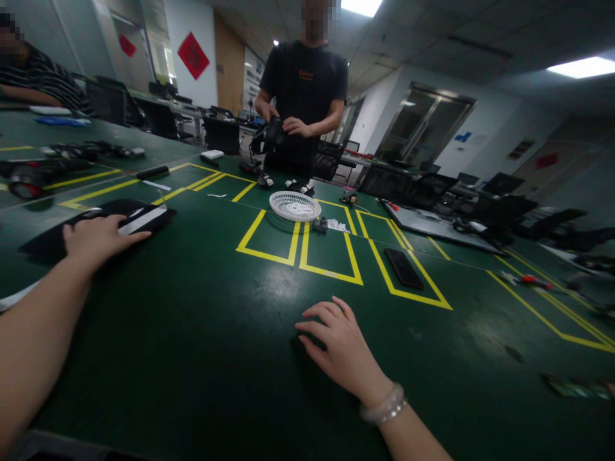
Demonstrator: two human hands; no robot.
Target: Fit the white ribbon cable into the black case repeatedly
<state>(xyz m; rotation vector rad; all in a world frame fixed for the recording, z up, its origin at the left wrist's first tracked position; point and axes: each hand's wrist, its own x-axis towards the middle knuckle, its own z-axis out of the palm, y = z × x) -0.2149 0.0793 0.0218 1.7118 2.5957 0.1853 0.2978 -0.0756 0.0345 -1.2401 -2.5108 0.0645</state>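
Note:
My left hand lies spread over a flat black item with a pale strip across it. Whether that is a folder or a pouch I cannot tell. My right hand, a pale bracelet at its wrist, is held low at the green table, palm down. Its fingers are apart and loosely curved, with nothing in them. Beyond it stands a white plastic basket with slotted sides. A black phone lies inside a yellow taped box, farther right.
Yellow tape marks out boxes on the table. Across it, a person in a black shirt holds a dark object. Black gear lies at left, a large grey panel at right. Another person in stripes sits far left.

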